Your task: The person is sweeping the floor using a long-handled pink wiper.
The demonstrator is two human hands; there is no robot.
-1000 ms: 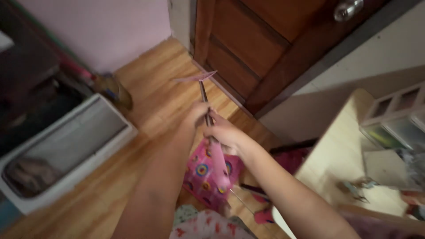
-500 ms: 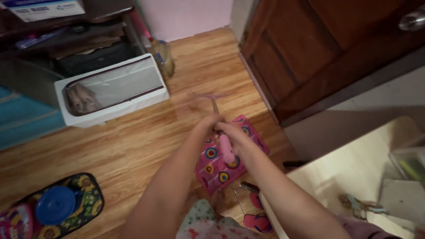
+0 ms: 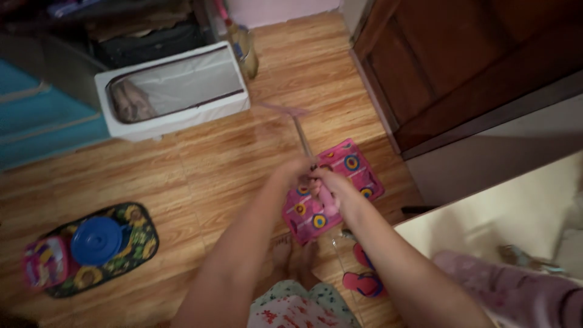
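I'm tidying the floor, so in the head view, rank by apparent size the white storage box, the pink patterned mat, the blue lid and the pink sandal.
1. white storage box
2. pink patterned mat, partly hidden by the hands
3. blue lid
4. pink sandal

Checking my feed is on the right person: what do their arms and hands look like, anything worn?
Both arms are bare up to the bottom edge of the picture, no sleeves in view. The left hand and right hand are bare too: no gloves; the blur hides any rings or watch.
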